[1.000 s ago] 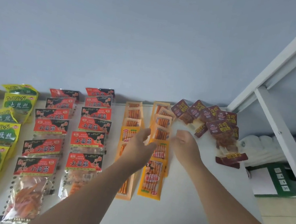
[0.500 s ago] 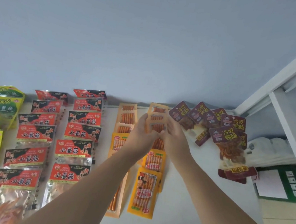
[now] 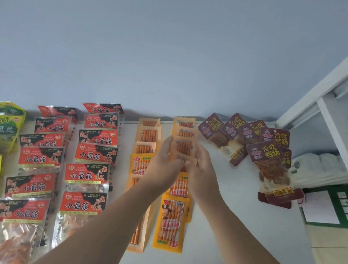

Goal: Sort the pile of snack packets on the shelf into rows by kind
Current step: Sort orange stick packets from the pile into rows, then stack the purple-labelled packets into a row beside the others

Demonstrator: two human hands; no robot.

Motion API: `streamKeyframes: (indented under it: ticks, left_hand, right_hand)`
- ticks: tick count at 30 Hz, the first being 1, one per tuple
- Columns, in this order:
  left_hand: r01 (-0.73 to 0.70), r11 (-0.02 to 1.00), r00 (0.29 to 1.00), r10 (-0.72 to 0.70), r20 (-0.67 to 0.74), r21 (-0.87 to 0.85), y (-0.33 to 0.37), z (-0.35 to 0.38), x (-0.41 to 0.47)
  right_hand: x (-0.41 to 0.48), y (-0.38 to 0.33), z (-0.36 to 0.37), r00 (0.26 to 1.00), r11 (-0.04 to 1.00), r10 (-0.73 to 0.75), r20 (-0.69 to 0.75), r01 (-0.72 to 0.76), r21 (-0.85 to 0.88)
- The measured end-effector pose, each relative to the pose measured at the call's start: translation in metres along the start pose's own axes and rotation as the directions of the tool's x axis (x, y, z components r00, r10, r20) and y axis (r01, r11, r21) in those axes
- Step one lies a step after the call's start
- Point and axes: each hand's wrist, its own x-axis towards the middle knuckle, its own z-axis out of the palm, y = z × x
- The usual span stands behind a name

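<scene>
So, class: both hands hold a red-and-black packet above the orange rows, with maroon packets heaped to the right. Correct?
No. The head view shows the left hand and right hand holding a pale orange plastic packet of sticks, not a red-and-black one; the rest stands.

Both bare forearms are extended forward from the lower edge and angled toward each other: left forearm (image 3: 103, 227), right forearm (image 3: 243, 242). The left hand (image 3: 164, 160) and right hand (image 3: 203, 167) are held close together, backs toward the camera. An orange packet (image 3: 184, 147) is pinched between them — left fingers curled on its left edge, right fingers on its right edge. Wrists are seen roughly straight.
</scene>
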Motion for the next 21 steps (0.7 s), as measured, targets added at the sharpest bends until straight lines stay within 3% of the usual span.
streamKeyframes:
  ticks: [9,14,18,21]
  left_hand:
    - [0.028,0.998,1.0,-0.028,-0.005,0.053,-0.018,-0.02,-0.055]
    - [0.065,0.998,0.993,-0.065,0.101,0.005,-0.021,-0.006,-0.067]
    - [0.04,0.998,0.994,-0.036,0.102,-0.043,-0.017,-0.005,-0.073]
    - [0.036,0.999,0.996,-0.033,0.086,-0.035,-0.019,-0.009,-0.076]
  right_hand:
    - [-0.045,0.01,-0.006,0.991,0.997,0.08,-0.106,-0.082,-0.016]
    - [-0.049,0.007,0.005,0.998,0.998,0.013,-0.064,-0.017,-0.065]
    - [-0.048,0.002,0.004,1.0,0.997,-0.013,-0.024,0.011,-0.082]
    - [-0.059,-0.001,-0.009,0.996,0.993,0.015,-0.09,-0.025,-0.118]
